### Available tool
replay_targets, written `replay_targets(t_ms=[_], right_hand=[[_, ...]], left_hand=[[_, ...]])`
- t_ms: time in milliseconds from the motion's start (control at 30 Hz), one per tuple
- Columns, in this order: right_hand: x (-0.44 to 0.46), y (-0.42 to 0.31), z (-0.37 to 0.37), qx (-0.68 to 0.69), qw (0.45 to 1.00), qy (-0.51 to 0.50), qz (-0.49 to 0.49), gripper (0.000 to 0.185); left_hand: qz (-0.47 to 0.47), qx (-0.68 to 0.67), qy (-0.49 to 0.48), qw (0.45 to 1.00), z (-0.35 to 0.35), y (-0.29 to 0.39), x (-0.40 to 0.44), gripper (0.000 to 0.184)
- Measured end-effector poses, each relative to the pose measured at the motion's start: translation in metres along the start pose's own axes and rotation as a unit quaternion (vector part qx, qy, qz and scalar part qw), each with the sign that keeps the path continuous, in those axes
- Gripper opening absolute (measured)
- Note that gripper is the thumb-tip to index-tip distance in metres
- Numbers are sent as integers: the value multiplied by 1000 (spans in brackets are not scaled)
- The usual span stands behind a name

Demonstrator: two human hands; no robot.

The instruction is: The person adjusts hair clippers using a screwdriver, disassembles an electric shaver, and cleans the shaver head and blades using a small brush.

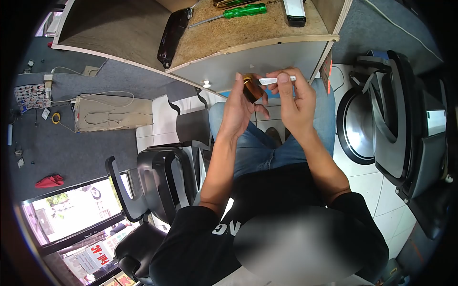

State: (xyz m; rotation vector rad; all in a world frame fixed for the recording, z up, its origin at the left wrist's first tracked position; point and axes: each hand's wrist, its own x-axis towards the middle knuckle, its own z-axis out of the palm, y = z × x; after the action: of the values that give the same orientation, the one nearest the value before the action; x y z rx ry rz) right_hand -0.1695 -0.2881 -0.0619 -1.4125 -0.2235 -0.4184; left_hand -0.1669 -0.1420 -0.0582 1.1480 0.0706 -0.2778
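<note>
My left hand [234, 107] is closed around a glossy amber-brown piece [251, 89] with a golden edge, whose exact kind I cannot make out. In my right hand [296, 97] a slim white stick-like tool [273, 80] is pinched between thumb and fingers. Its tip points left at the brown piece, close to or touching it. Both hands are raised over my lap, just in front of the shelf edge. On the shelf [243, 35] lie a green-handled screwdriver [244, 11], a black hair clipper [174, 35] and a white-and-black device [294, 12].
A black salon chair [157, 186] stands on the left, another padded chair [403, 114] with a shiny round base on the right. Further left are a beige box [112, 113] with a cable, a power strip [47, 90] and a red cloth [49, 181].
</note>
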Motion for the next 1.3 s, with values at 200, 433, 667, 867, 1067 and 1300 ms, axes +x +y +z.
replay_targets(t_ms=[200, 433, 667, 867, 1067, 1300], right_hand=[[-1, 4, 0, 39, 998, 20, 36, 29], [-3, -4, -3, -57, 998, -17, -13, 23], [5, 2, 3, -194, 967, -45, -159, 13], [6, 12, -2, -220, 958, -112, -148, 13], [5, 9, 6, -135, 988, -38, -59, 20], [3, 5, 4, -167, 982, -77, -32, 17]], left_hand=[[51, 79, -24, 995, -17, -9, 3, 50], [20, 46, 37, 998, -8, 3, 0, 51], [29, -15, 15, 999, -13, -1, 1, 64], [34, 41, 73, 996, -6, -2, -1, 65], [46, 47, 46, 997, -8, -5, 0, 63], [57, 42, 50, 996, -5, -3, 0, 59]])
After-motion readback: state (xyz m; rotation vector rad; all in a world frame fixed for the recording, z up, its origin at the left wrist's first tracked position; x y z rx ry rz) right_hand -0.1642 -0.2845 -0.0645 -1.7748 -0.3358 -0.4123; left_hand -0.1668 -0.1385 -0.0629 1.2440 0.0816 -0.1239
